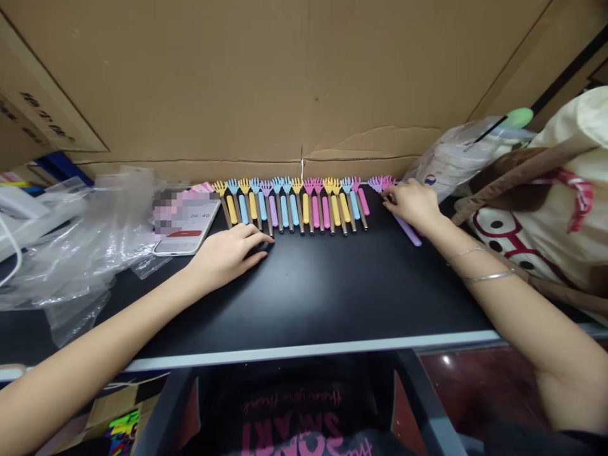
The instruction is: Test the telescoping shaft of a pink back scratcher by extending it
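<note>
A row of several small hand-shaped scratchers (292, 206) with yellow, blue, purple and pink handles lies side by side at the back of the black table (332, 291). My left hand (230, 252) rests palm down on the table, its fingertips just below the row's left part. My right hand (412, 202) lies at the row's right end, fingers on a purple and a pink scratcher (380, 184); the purple handle (409, 232) sticks out beneath my wrist.
A phone (187, 223) lies left of the row, beside crumpled clear plastic bags (71, 247). A cardboard wall (285, 82) stands behind. At the right are a plastic bag (456, 155) and a cream tote bag (546, 209).
</note>
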Demonstrator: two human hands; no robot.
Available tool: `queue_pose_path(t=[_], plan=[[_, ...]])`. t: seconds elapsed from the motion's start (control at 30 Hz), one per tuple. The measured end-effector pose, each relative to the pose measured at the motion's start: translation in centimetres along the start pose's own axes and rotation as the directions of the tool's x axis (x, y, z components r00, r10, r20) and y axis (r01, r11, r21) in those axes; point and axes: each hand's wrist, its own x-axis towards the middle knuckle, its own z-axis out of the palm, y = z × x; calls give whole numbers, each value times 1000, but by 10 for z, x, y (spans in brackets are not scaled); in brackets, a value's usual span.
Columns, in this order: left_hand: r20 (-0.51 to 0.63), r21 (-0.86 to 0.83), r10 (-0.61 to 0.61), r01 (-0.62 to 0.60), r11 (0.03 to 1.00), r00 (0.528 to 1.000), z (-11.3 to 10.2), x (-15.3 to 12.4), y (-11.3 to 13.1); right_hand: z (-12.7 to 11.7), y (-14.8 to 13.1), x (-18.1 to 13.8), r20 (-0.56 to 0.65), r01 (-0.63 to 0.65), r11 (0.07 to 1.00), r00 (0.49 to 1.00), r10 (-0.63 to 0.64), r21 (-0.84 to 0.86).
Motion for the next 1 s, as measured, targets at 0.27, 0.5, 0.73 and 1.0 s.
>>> queue_pose_path(t=[0.27, 0.5, 0.73, 1.0], plan=[[-19, 9, 11, -11, 1000, 1000, 2, 0, -1, -4, -25, -1, -89, 257, 939, 966, -243, 228], [-18, 4, 27, -27, 1000, 999, 1, 0, -1, 2, -23, 0, -41, 296, 929, 955, -294, 223], [-15, -28, 0, 0, 1000, 1000, 0, 0, 0, -6, -21, -4, -12, 172, 973, 985, -172, 152], [-14, -33, -30, 30, 999, 999, -1, 1, 2, -19, -37, -10, 42, 47, 991, 998, -53, 122]])
